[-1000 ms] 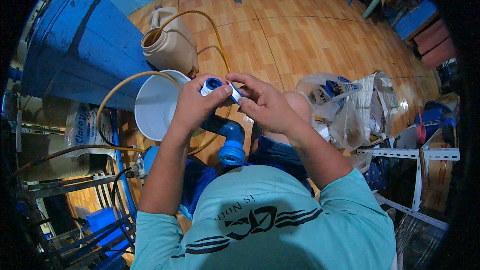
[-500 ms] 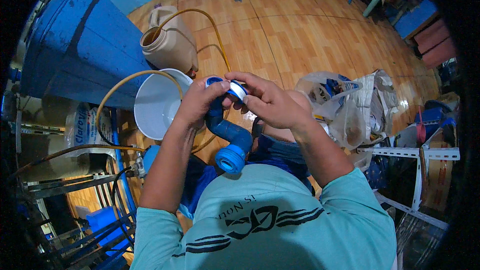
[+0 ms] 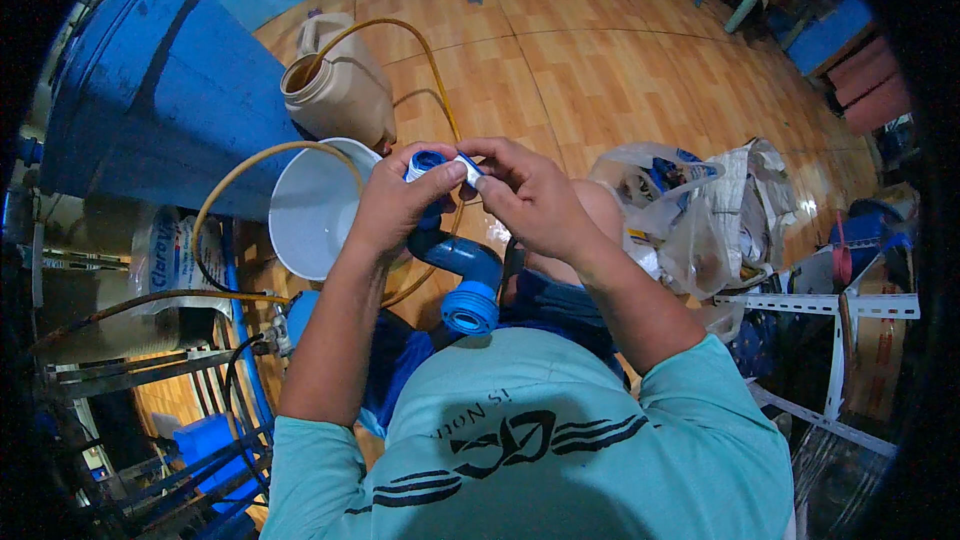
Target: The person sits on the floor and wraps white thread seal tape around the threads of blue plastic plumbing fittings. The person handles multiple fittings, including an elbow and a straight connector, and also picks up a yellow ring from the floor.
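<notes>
My left hand (image 3: 392, 202) is closed round the upper end of a bent blue plastic pipe (image 3: 462, 258), its thumb lying across the top. White shows around the threaded rim of that end, beside the dark opening. Below the hand the pipe curves to the right and ends in a ribbed blue collar (image 3: 470, 308) above my lap. My right hand (image 3: 535, 195) pinches a small white roll of thread seal tape (image 3: 468, 170) with a blue edge, close against my left thumb. The fingers hide part of the roll and of the pipe's end.
A white bucket (image 3: 312, 215) stands left of my hands, with a yellowish hose running into it. Behind it are a beige jug (image 3: 350, 105) and a large blue bin (image 3: 160, 90). Plastic bags (image 3: 690, 200) lie to the right, near a white perforated metal frame (image 3: 830, 307).
The tape roll has turned from showing its white face to nearly edge-on. The pipe's upper opening now shows, and its lower collar has shifted slightly up and to the right.
</notes>
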A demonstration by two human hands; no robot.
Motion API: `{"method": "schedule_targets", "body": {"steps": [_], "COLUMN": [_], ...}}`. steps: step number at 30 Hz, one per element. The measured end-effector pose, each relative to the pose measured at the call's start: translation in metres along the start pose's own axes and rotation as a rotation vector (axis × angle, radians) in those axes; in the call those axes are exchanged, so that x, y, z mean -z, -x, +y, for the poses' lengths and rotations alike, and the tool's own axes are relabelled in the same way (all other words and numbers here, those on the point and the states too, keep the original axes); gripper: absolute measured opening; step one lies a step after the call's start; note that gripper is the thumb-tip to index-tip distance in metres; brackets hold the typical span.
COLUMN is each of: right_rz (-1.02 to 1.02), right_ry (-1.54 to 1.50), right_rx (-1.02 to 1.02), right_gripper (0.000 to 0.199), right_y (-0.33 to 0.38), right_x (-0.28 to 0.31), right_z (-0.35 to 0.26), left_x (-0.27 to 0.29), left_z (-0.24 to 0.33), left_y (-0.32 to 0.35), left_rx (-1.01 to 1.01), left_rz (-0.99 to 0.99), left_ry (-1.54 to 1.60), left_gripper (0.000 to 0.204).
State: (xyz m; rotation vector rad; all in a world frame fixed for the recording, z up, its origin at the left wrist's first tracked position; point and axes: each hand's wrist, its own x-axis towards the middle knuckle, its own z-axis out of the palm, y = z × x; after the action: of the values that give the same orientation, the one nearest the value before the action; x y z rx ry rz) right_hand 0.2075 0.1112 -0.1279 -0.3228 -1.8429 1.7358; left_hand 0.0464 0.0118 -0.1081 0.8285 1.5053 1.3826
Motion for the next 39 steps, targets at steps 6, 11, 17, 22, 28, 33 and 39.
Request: {"method": "schedule_targets", "body": {"steps": [6,11,17,22,28,33,39], "right_rz": [-0.093,-0.078,-0.152,-0.108,0.078,0.214,0.351], "right_ry": [-0.096,-0.105,-0.214,-0.232,-0.442,-0.756,-0.434], "right_rx": [-0.084,-0.059,-0.209,-0.104,-0.300,-0.213,-0.058], "right_gripper": [0.040,0.046,0.049,0.046,0.045,0.037,0.039], "right_y": [-0.003,0.002,-0.002,-0.003,-0.009,-0.013,-0.016], "right_x": [0.004,0.003,0.006,0.002,0.012,0.010,-0.010], "right_z": [-0.005,-0.003,-0.013,0.006,0.007,0.014,0.011], "left_x": [-0.001,0.001,-0.004,-0.004,0.005,0.008,-0.028], "left_z": [-0.001,0.003,0.003,0.006,0.006,-0.018,-0.003], "left_y": [0.004,-0.001,0.002,-0.010,-0.015,-0.010,0.001], "left_rx": [-0.082,0.031,0.085,-0.055,-0.132,-0.237,-0.026], "left_rz": [0.046,-0.047,0.017,-0.022,0.219,0.187,0.200], "left_ry": [-0.069,0.119,0.141,-0.055,-0.221,-0.180,-0.210], "left_gripper": [0.035,0.035,0.032,0.033,0.019,0.019,0.025]}}
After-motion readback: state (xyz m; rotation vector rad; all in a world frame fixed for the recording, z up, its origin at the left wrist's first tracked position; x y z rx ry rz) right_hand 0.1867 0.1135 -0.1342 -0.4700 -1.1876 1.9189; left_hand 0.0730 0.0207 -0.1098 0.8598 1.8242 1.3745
